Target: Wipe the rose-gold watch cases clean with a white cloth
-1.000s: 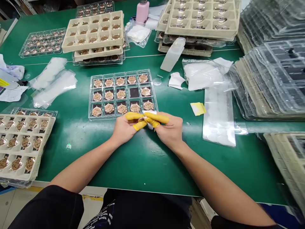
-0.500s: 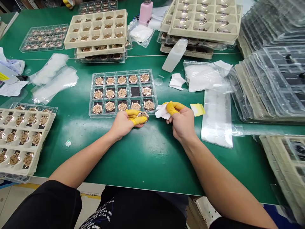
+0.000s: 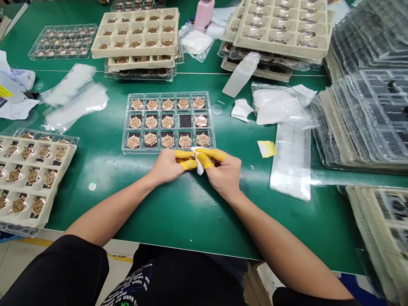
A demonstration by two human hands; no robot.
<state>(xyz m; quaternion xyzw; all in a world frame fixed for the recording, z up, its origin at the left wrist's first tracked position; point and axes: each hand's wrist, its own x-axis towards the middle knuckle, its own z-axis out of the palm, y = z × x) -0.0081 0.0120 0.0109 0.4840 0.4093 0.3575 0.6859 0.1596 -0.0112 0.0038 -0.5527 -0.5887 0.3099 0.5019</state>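
Note:
My left hand [image 3: 170, 165], with yellow finger cots on thumb and forefinger, pinches a rose-gold watch case [image 3: 193, 157], mostly hidden by fingers and cloth. My right hand [image 3: 223, 172], also in yellow finger cots, grips a white wiping cloth [image 3: 200, 167] and presses it against the case. Just beyond both hands lies a clear plastic tray [image 3: 125, 144] holding rows of rose-gold watch cases on black pads. One compartment in its middle row, fourth from the left, shows only a black pad [image 3: 185, 121].
Cream trays [image 3: 135, 52] of watch cases are stacked at the back, another stack [image 3: 68, 163] at left. Clear trays [image 3: 357, 114] pile up at right. A white bottle [image 3: 241, 74], crumpled cloth [image 3: 241, 109], yellow-and-white piece [image 3: 267, 148] and plastic sleeve [image 3: 290, 161] lie right of centre.
My right hand has moved left with the cloth, bringing it onto the watch case in my left hand. The hands were apart before. The view has shifted slightly.

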